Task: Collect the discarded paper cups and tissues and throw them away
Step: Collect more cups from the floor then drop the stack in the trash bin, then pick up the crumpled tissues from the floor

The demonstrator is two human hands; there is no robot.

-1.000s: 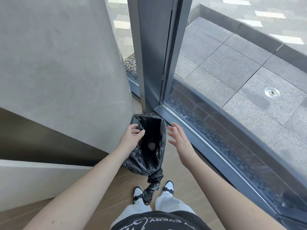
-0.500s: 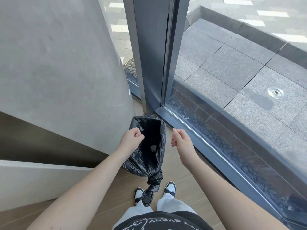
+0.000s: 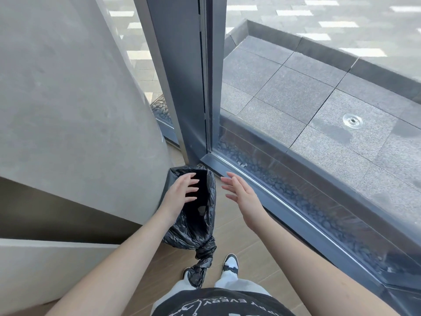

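Left hand (image 3: pixel 182 192) spreading straight fingers over the black bag (image 3: pixel 198 224) mouth at lower centre, right hand (image 3: pixel 241 192) hovering open just beside it holding nothing, bag contents lying too dark to make out

Bright daylight pours in through the tall glass window wall (image 3: pixel 307 92), washing the pale grey concrete column (image 3: pixel 68 87) evenly, with soft shadow under its lower edge. The crinkled black plastic bag (image 3: pixel 196 224) glints with highlights while its mouth reads pure black. Straight frame lines bow at the edges and the picture is slightly soft throughout.
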